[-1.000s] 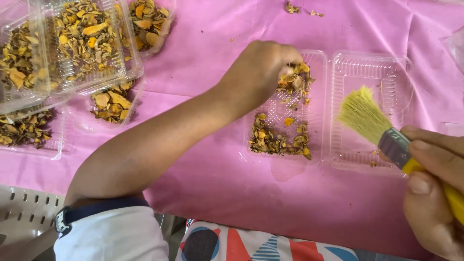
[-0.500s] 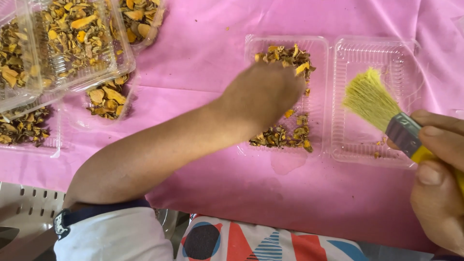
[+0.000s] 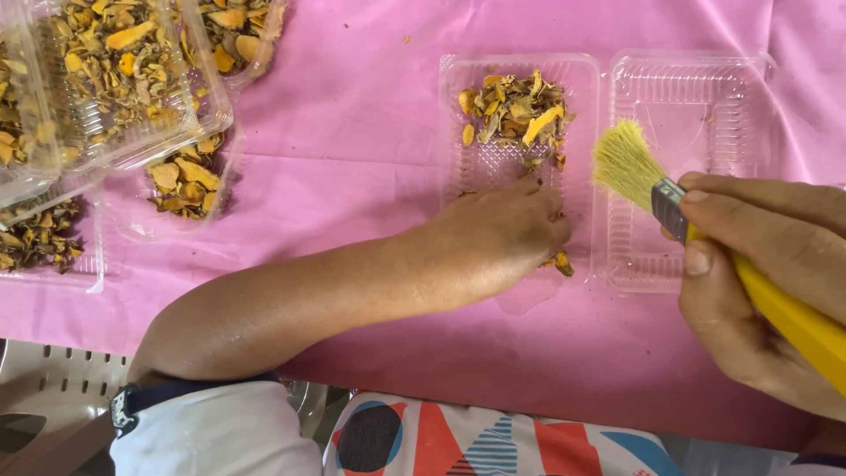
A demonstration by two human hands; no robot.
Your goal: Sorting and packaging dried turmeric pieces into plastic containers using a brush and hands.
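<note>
While the right hand (image 3: pixel 767 291) grips a brush (image 3: pixel 705 238), left hand (image 3: pixel 507 234) fingers cover dried slices (image 3: pixel 515 110) — grasp hidden.

A pink cloth (image 3: pixel 352 115) is covering the tabletop. At the upper left, clear plastic boxes (image 3: pixel 115 79) are sitting stacked and overlapping, each holding dried yellow and brown slices (image 3: pixel 106 53). One more open box (image 3: pixel 181 181) with a small heap is lying just beside them. A few loose crumbs (image 3: pixel 406 40) are lying on the cloth. A grey slotted surface (image 3: pixel 53 388) is showing at the lower left, below the cloth's edge.
</note>
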